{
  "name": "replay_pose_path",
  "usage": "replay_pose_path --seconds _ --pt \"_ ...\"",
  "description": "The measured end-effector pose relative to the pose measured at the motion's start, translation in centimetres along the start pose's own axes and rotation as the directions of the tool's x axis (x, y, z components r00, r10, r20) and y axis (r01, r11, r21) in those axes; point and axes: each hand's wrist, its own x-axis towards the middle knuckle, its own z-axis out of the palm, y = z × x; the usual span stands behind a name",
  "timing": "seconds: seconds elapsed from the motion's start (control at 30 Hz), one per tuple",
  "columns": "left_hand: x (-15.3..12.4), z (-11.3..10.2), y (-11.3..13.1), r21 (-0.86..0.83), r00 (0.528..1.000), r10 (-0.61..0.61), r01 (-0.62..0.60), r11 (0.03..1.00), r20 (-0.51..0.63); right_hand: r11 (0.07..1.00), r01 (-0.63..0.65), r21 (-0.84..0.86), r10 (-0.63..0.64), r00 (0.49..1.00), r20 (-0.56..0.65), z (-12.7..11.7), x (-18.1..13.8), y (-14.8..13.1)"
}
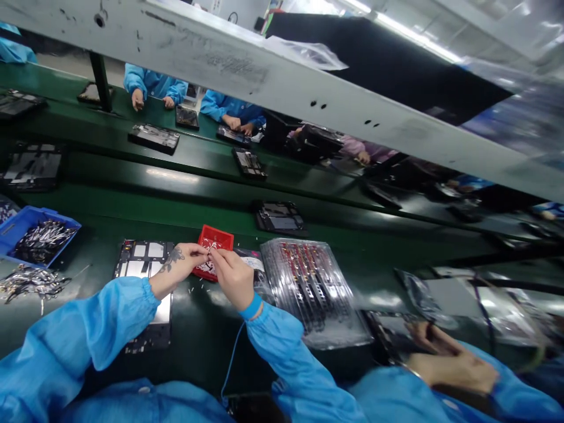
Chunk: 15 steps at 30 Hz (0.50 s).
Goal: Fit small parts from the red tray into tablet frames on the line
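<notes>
My left hand (184, 261) and my right hand (233, 276) meet fingertip to fingertip over a small red bin (218, 235) of tiny white pieces. Both are closed in a pinch; whatever sits between the fingers is too small to make out. A blue wrist strap (252, 306) with a cord circles my right wrist. Under my left forearm lies an opened flat device (165, 314), black with silver plates, partly covered by the arm. Several white bits are scattered on the bench around the bin.
At left stand a blue bin (66, 226) of small cable parts and a loose pile of them (33, 283). Clear plastic trays (312, 288) with strip parts lie right. A co-worker's hands (449, 358) work beside me. Devices sit on the belt (198, 155); a metal beam (282, 76) crosses above.
</notes>
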Motion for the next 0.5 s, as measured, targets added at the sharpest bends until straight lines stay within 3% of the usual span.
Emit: replay_pose_path --seconds 0.17,0.23,0.3,0.4,0.5 --pt "0.0 -0.3 -0.3 0.165 0.997 0.071 -0.064 0.984 -0.04 0.997 0.062 -0.048 -0.059 0.996 0.06 0.3 0.4 -0.2" --pt "0.0 -0.5 -0.5 0.2 0.996 0.08 -0.07 0.977 -0.041 0.999 -0.027 -0.021 0.029 0.997 0.065 0.0 0.8 0.0" --pt "0.2 -0.8 -0.9 0.208 0.997 0.07 -0.06 0.976 -0.041 0.976 -0.212 0.051 0.208 0.976 0.066 -0.2 1.3 0.5" --pt "0.6 -1.2 -1.5 0.176 0.999 0.039 -0.035 0.984 -0.025 0.785 -0.531 0.32 0.497 0.847 0.186 -0.2 2.0 1.3" --pt "0.7 -1.3 -1.8 0.123 1.0 0.013 -0.014 0.992 0.008 0.483 -0.66 0.575 0.574 0.735 0.362 0.4 2.5 1.4"
